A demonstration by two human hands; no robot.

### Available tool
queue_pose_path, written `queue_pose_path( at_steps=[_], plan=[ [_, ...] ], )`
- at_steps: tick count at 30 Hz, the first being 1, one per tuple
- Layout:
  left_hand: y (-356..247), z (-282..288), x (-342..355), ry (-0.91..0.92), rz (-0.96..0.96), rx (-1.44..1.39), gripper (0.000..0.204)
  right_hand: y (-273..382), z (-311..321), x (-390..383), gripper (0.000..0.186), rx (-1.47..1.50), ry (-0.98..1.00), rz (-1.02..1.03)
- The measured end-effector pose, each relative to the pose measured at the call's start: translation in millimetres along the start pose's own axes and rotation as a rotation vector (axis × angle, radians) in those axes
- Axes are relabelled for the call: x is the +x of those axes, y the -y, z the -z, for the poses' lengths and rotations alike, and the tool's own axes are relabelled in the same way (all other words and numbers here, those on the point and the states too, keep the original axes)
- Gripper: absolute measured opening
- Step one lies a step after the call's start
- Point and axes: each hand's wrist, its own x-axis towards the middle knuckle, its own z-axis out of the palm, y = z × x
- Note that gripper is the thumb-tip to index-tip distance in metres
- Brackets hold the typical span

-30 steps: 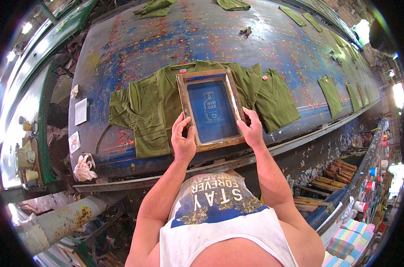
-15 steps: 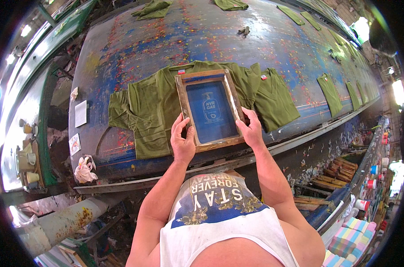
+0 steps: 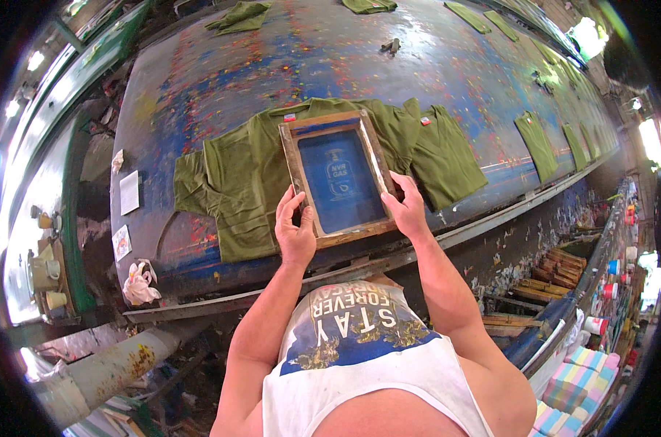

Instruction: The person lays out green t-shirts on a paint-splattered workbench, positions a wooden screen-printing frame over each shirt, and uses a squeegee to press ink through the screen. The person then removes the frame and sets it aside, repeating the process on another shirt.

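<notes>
A wooden-framed printing screen (image 3: 338,175) with blue mesh and a pale stencil is between my two hands, over an olive green T-shirt (image 3: 243,186) spread on the long table. My left hand (image 3: 295,229) grips the frame's left side near its lower corner, thumb along the wood. On the opposite side, my right hand (image 3: 405,205) closes round the right rail. The frame tilts slightly and hides the shirt's middle; whether it touches the cloth I cannot tell. Against the shirt's right side lies a folded green T-shirt (image 3: 450,156).
The paint-spotted table (image 3: 221,87) carries more folded green shirts (image 3: 536,146) at the right and far side. A crumpled cloth (image 3: 140,284) and a white paper sheet (image 3: 129,192) lie along its left edge. Wooden frames (image 3: 560,269) are stacked below at right, beside paint pots (image 3: 596,325).
The view has shifted slightly, so the table and shirts sit a little further left. Both hands keep their hold on the screen, which stays over the shirt.
</notes>
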Motion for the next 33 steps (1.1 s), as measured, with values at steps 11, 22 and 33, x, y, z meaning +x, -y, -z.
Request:
queue_pose_path(
  at_steps=[11,22,33],
  plan=[
    [7.2,0.5,0.9,0.002,0.043,-0.047,0.036,-7.3,-2.7,-2.5,0.053,-0.084,-0.041,0.081],
    [7.1,7.0,2.7,0.008,0.173,-0.152,0.046,-11.6,70.2,13.6,0.037,0.117,-0.018,0.044],
    [-74.4,-6.6,-18.7,-0.466,0.128,-0.052,0.036,-108.6,253.8,56.7,0.042,-0.489,-0.106,-0.165]
  ],
)
